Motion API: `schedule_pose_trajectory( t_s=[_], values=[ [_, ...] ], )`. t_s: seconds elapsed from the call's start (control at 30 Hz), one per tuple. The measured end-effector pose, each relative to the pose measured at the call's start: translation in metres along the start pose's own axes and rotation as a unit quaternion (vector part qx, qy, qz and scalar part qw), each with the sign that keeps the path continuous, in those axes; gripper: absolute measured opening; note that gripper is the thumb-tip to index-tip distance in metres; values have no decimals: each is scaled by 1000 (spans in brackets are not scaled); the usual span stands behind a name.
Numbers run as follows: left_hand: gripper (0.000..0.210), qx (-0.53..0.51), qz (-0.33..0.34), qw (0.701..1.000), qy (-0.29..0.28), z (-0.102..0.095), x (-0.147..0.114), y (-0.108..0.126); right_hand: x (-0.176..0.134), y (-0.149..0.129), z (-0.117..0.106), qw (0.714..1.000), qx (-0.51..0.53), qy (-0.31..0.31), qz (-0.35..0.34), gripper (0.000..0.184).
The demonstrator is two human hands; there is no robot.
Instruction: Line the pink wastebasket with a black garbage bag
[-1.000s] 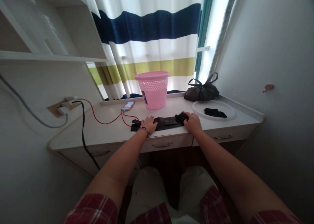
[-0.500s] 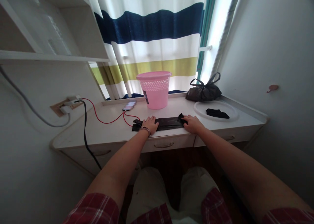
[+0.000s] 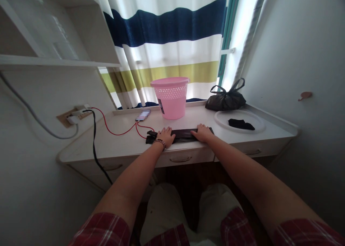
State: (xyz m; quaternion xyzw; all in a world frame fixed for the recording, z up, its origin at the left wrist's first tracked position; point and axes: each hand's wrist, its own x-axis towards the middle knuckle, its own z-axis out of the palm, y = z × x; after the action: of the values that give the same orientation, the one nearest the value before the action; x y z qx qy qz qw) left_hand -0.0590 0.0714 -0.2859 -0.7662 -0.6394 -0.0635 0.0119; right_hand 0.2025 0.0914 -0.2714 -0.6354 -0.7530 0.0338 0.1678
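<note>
A black plastic bag (image 3: 184,135), folded into a long flat strip, lies along the front of the white desk. My left hand (image 3: 165,137) rests flat on its left part, fingers stretched out, a beaded bracelet at the wrist. Over the right part lies my right hand (image 3: 202,133), open and palm down, with the bag's end showing just past it. The bag's left end looks loose and crumpled. Behind the strip stands a pink basket (image 3: 174,102) with a perforated upper band.
A phone (image 3: 143,115) with a red cable (image 3: 118,134) lies left of the basket. At the back right sits a tied black bag (image 3: 225,100). In front of it, a pale ring (image 3: 260,125) surrounds a small black bundle (image 3: 240,124). A black cord (image 3: 94,142) hangs at the left.
My right hand has gone from grasping the bag's raised right end to lying flat on the strip, and that end is now down. My left hand has stayed in place.
</note>
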Motion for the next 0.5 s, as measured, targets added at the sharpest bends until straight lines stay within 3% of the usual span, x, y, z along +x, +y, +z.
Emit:
schedule_pose_trajectory(
  t_s=[0.1, 0.23, 0.4, 0.5],
  values=[
    [67, 2, 3, 1000, -1, 0, 0, -1, -7, 5, 13, 998, -38, -9, -39, 77],
    [66, 2, 5, 1000, -3, 0, 0, -1, -10, 21, 12, 996, -40, -33, -77, 71],
    [67, 5, 8, 1000, -3, 0, 0, -1, -10, 30, 10, 998, -28, -16, -47, 86],
    [69, 5, 4, 1000, -6, 0, 0, 0, -9, 30, 12, 998, -33, -19, -41, 84]
  ],
)
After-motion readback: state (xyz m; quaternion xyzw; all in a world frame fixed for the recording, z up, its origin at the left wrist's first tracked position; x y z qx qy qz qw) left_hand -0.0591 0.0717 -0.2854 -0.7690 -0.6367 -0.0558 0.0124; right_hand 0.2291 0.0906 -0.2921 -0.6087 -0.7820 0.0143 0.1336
